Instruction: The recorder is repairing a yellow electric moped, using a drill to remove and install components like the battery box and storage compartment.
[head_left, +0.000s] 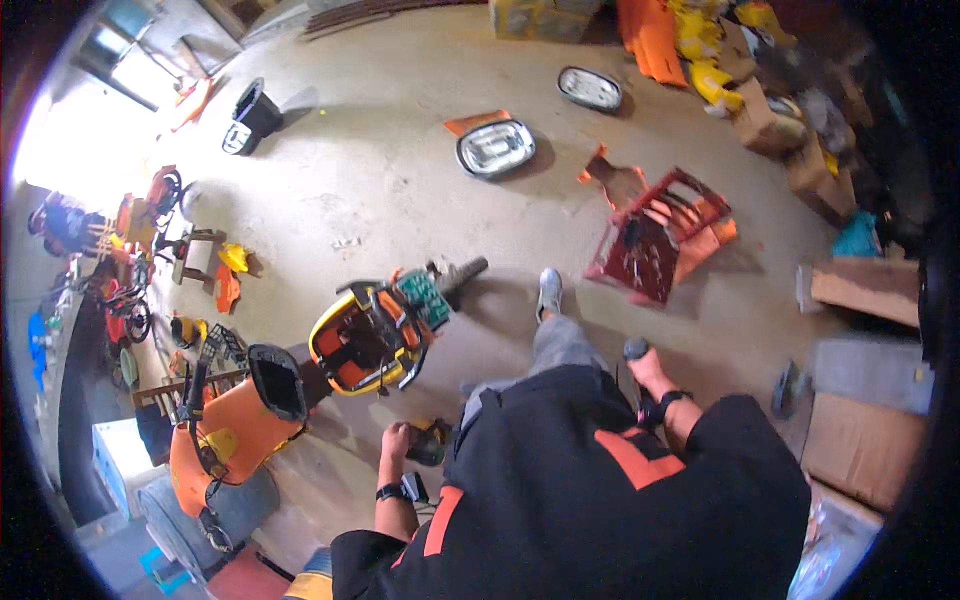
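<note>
My left hand (398, 440) is closed at my left side. It grips a dark, rounded part with a yellowish patch (430, 442), whose kind I cannot make out. At my right side my right hand (652, 372) is wrapped round a dark tool with a round grey end (636, 348); most of the tool is hidden. To my left stands a partly stripped orange scooter (240, 430), nearer to my left hand than my right. Its seat is off, and a yellow-edged rear body (365, 340) shows its open inside. A green crate-like part (425, 298) sits by its rear wheel.
A dark red stool (640, 250) lies tipped over ahead on the right, among orange panels (705, 250). Beyond are upturned scooter seats (497, 147) on the floor. Cardboard boxes (858, 450) line the right side. A grey-blue drum (225, 505) stands behind the scooter's front.
</note>
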